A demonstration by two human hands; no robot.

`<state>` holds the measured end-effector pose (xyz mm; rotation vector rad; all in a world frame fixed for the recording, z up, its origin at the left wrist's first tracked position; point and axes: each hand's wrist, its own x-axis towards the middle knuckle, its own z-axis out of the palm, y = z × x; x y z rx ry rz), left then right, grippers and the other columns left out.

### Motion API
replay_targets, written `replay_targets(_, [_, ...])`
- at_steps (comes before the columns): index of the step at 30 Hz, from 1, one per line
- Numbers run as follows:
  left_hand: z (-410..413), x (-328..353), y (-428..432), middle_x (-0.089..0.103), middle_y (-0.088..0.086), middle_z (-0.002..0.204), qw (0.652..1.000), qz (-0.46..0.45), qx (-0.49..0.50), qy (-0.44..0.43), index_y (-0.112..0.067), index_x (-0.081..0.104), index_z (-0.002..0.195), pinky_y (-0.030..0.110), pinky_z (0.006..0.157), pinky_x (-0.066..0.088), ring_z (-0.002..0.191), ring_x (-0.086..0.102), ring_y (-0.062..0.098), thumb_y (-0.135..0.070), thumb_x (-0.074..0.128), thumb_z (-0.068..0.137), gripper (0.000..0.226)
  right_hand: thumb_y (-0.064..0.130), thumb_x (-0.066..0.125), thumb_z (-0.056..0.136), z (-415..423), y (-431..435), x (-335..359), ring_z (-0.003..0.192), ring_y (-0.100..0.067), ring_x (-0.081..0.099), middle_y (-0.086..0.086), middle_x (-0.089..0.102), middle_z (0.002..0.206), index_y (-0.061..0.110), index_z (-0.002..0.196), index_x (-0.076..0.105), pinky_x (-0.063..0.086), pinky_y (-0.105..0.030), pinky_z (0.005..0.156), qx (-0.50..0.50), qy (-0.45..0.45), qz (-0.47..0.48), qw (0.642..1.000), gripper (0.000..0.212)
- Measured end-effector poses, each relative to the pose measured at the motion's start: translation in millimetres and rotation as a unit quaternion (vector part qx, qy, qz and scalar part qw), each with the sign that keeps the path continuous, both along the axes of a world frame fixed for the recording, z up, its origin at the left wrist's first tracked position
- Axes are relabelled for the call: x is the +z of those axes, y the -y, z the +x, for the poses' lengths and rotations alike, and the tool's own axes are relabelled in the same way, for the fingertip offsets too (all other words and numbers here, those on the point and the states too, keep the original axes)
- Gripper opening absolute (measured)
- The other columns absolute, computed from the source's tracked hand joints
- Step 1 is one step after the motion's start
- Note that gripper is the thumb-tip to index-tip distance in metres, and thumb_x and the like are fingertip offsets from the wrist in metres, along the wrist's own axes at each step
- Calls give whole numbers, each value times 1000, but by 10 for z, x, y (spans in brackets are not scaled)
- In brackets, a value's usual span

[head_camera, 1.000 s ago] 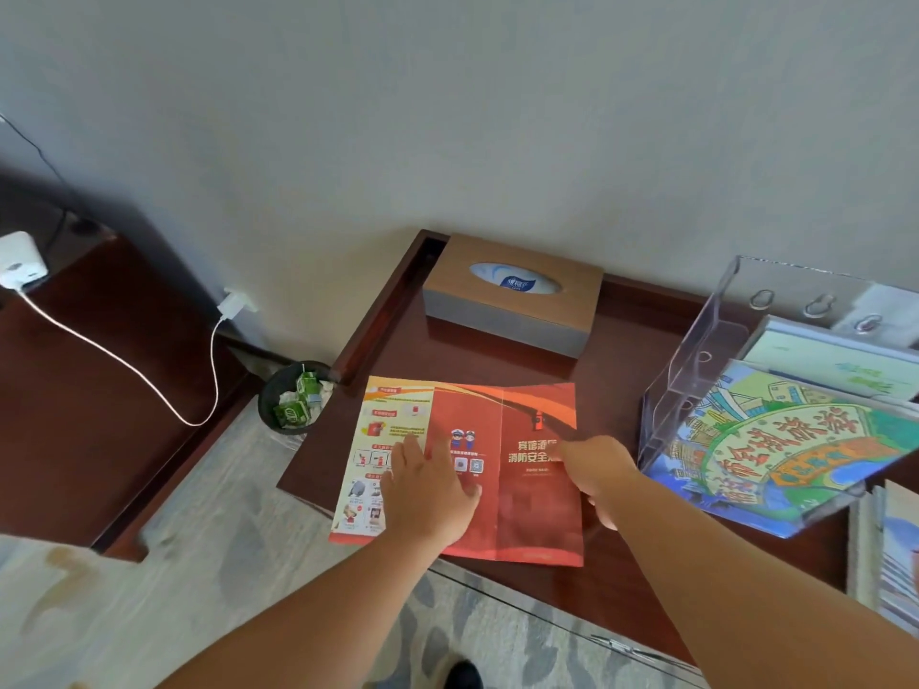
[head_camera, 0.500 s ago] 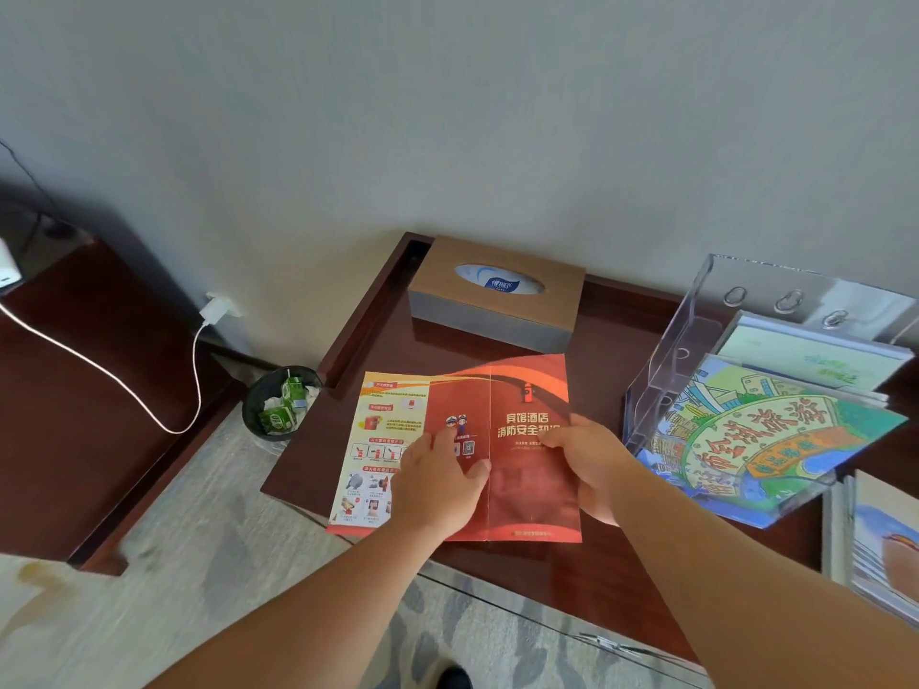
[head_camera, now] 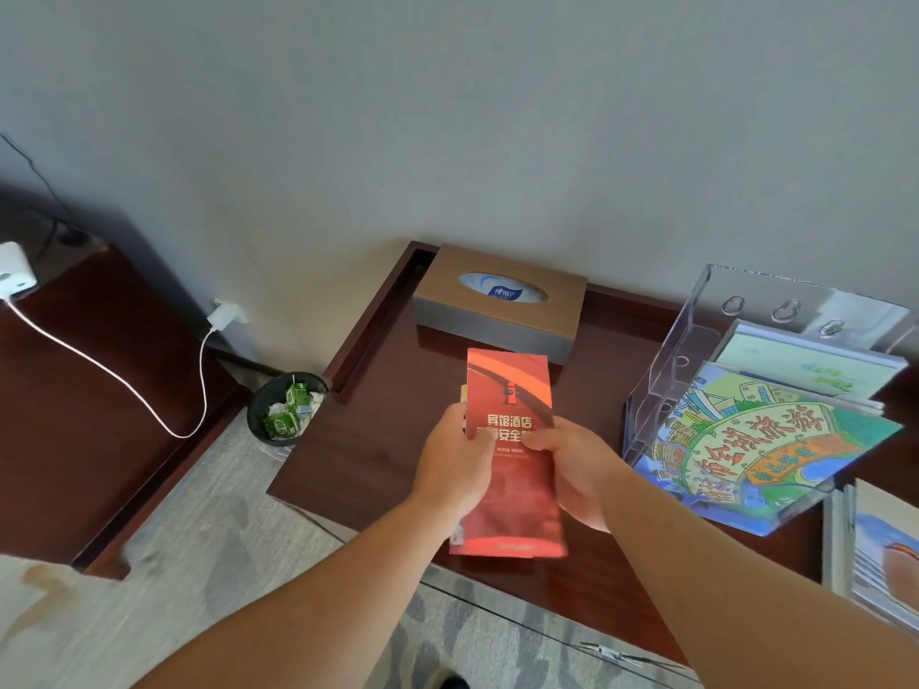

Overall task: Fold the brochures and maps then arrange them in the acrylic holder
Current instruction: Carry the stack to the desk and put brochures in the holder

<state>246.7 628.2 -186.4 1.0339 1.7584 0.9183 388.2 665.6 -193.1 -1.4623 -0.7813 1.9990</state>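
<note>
A red brochure (head_camera: 512, 390), folded into one narrow panel, is held above the dark wooden table (head_camera: 378, 440). My left hand (head_camera: 455, 462) grips its left edge with the thumb on the cover. My right hand (head_camera: 579, 464) grips its right edge, thumb on top. To the right stands the clear acrylic holder (head_camera: 666, 370), with a colourful illustrated map (head_camera: 761, 450) in its front pocket and a pale booklet (head_camera: 805, 365) behind it.
A brown tissue box (head_camera: 500, 303) sits just behind the brochure against the wall. A stack of more leaflets (head_camera: 875, 554) lies at the right edge. On the floor to the left is a small black bin (head_camera: 286, 407), and a white charger cable (head_camera: 124, 380) crosses a low wooden unit.
The brochure lay spread open in three panels; the panels have been folded together into one narrow panel. Both hands now grip its sides and it is lifted off the table.
</note>
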Motion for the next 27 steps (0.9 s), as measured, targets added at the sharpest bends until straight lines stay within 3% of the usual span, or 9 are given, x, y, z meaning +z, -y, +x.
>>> replay_targets(5, [-4,12,-24,67,-8,90,998,-6,31,48,-30,58,88,19,60,49,81,65,8,-12,45,99,24,10,58,93,5,-5,-11,86,-19,72,-5,74,102,21,113,57,56,-34,72,-21,60,22,998,23])
replay_targets(10, [46,-13,-17,67,-9,92,999,-4,12,32,-32,58,91,23,66,52,86,65,10,-17,51,96,17,6,50,97,46,14,-3,90,-21,73,-6,75,100,15,111,65,56,-32,66,-30,65,16,997,22])
replay_targets(12, [55,-41,-14,64,-10,101,999,4,24,-26,-32,57,103,33,77,56,94,63,12,-22,56,92,14,4,49,98,54,19,1,91,-22,73,-7,75,101,15,110,65,57,-32,66,-48,66,15,997,23])
replay_targets(15, [21,-99,-21,54,-6,121,996,-13,19,-85,-32,41,135,41,87,55,105,57,13,-25,60,91,48,1,48,97,80,21,-8,88,-22,74,-7,76,98,14,110,65,58,-34,67,-59,50,11,997,25])
replay_targets(18, [-19,-200,-28,65,-8,94,998,-39,-12,-54,-38,34,139,37,72,59,79,66,10,-16,49,95,51,6,53,95,44,56,-71,89,-24,73,-7,74,100,14,116,61,60,-43,78,-40,105,30,993,25])
replay_targets(20, [-60,-314,-29,66,-7,91,993,-35,-35,-106,-39,33,139,41,72,58,80,67,15,-14,45,96,51,16,60,89,44,100,-132,93,-23,68,-1,67,105,17,124,53,56,-43,85,43,273,120,954,36])
replay_targets(22, [-104,-430,-63,65,-3,107,976,-36,-56,-206,-34,31,142,41,82,55,98,63,20,-15,49,95,54,30,66,84,76,148,-197,110,-25,59,-1,54,123,24,138,39,49,-39,93,143,420,219,869,60])
replay_targets(25, [-134,-622,-80,49,0,131,882,-16,-128,-454,-29,33,143,40,98,40,120,46,23,-33,62,88,62,48,67,80,116,183,-328,143,-28,26,-1,19,157,29,152,15,34,-44,111,268,502,285,771,91])
replay_targets(27, [-81,-693,-136,43,1,139,850,54,-173,-495,-27,39,139,40,103,35,129,39,23,-34,65,83,62,54,68,79,125,143,-421,149,-25,4,4,0,163,28,155,4,23,-45,117,315,528,306,726,102])
